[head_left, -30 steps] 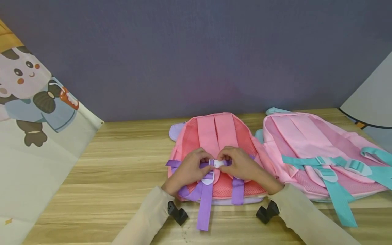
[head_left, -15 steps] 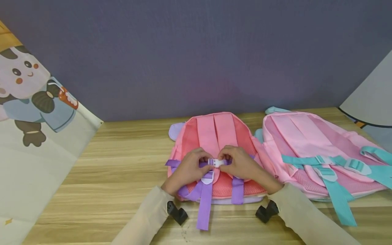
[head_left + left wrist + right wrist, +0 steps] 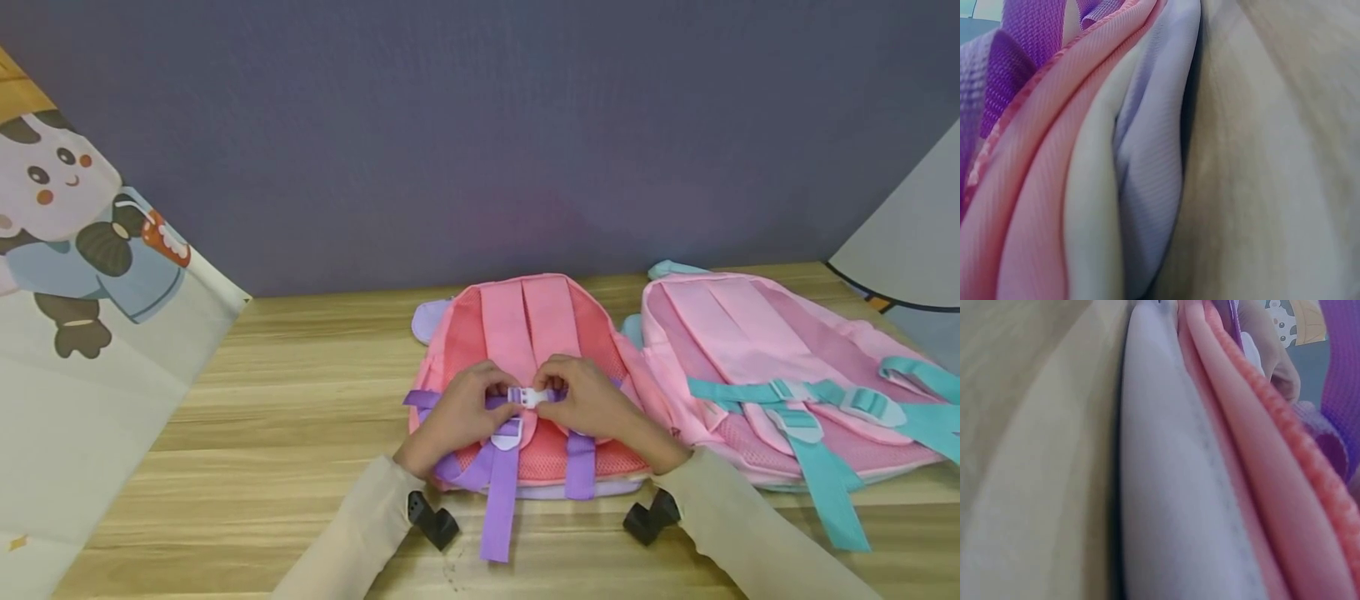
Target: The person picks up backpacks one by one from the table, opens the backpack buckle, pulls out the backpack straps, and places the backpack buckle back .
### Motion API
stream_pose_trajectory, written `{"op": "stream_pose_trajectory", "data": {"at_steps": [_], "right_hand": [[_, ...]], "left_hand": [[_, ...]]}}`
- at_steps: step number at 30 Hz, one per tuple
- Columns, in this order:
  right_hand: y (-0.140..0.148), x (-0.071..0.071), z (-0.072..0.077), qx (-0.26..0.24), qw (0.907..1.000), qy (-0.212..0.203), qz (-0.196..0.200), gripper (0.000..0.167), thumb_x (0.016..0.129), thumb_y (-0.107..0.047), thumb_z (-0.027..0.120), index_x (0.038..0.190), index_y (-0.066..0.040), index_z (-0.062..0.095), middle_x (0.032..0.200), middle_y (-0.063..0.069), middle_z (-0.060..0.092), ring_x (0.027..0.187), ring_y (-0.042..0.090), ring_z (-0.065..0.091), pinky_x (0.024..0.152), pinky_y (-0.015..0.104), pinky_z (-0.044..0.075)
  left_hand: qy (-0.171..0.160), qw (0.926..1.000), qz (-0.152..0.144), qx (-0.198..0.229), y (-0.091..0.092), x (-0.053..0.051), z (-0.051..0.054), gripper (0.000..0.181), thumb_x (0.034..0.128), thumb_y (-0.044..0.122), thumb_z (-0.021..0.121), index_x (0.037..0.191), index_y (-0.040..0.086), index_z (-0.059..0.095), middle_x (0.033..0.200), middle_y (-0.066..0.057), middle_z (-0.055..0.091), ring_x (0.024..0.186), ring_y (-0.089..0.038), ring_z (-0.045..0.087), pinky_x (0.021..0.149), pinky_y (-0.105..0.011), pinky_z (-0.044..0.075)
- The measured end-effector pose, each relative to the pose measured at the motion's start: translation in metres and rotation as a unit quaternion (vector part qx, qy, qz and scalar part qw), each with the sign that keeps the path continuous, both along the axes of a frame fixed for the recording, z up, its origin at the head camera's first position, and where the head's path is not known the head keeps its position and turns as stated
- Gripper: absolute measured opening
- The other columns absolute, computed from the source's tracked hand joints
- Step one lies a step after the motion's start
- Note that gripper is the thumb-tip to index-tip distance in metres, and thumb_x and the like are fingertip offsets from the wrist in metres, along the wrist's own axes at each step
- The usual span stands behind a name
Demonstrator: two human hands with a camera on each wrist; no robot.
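At the far left, a white panel printed with a cartoon animal (image 3: 45, 425) borders the wood-grain tabletop (image 3: 300, 375). Next, the coral-pink fabric backpack (image 3: 502, 321) lies with its shoulder straps up, a purple webbing strap (image 3: 500, 517) trailing over its near edge. Above that strap, the left hand (image 3: 467, 408) has a narrow grip, pinching the left end of a small white plastic buckle (image 3: 529, 397); the right hand (image 3: 591, 402) pinches the right end. Both hands and buckle have barely shifted over the last second, so the work seems steady at this spot; whether the buckle is fully joined, I cannot tell. Rightmost, close by, lies a pale pink fabric backpack (image 3: 738, 321) with teal webbing straps (image 3: 831, 504).
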State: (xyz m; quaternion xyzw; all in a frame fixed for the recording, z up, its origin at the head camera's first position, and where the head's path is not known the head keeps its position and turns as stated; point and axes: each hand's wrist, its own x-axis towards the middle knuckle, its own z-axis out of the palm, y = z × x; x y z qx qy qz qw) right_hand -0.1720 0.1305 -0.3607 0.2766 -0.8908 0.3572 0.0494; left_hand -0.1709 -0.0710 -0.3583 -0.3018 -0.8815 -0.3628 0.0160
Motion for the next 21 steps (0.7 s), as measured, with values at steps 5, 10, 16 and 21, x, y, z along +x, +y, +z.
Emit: {"op": "stream_pose_trajectory", "data": {"at_steps": [5,10,16,21], "right_hand": [[-0.0009,-0.0005,0.0007,-0.003,1.0,0.004,-0.005,0.015,0.072,-0.006,0.075,0.08,-0.011,0.063,0.075,-0.004,0.057,0.071,0.007,0.05,0.065,0.022,0.044],[-0.0017,-0.0005,0.0013,-0.009,0.9999,0.006,-0.011,0.014,0.07,-0.006,0.073,0.077,-0.011,0.063,0.073,-0.005,0.056,0.07,0.008,0.05,0.064,0.023,0.044],[-0.0024,0.0003,0.0014,-0.011,0.9998,0.007,-0.016,0.014,0.07,-0.006,0.073,0.077,-0.011,0.063,0.073,-0.004,0.055,0.07,0.008,0.049,0.065,0.023,0.043],[-0.0029,0.0016,0.0017,-0.005,0.9997,0.001,-0.026,0.015,0.07,-0.006,0.073,0.077,-0.012,0.061,0.074,-0.004,0.055,0.07,0.008,0.049,0.065,0.023,0.043]], "left_hand": [[0.0,1.0,0.007,-0.001,-0.0001,-0.0008,-0.0011,0.019,0.0805,0.009,0.073,0.099,0.005,0.07,0.085,-0.002,0.058,0.079,-0.012,0.052,0.071,-0.023,0.045],[-0.001,0.9999,0.011,0.002,0.0,-0.0005,-0.0014,0.018,0.0809,0.011,0.074,0.098,0.006,0.07,0.084,-0.002,0.059,0.078,-0.011,0.052,0.07,-0.022,0.045],[0.001,0.9999,0.012,0.003,0.0003,-0.0005,-0.0015,0.018,0.0809,0.012,0.074,0.097,0.006,0.07,0.084,-0.002,0.059,0.077,-0.011,0.052,0.07,-0.022,0.044],[0.005,0.9999,0.009,0.003,0.0005,0.0,-0.0019,0.018,0.0811,0.012,0.074,0.098,0.006,0.07,0.084,-0.002,0.059,0.077,-0.011,0.052,0.07,-0.022,0.045]]}}
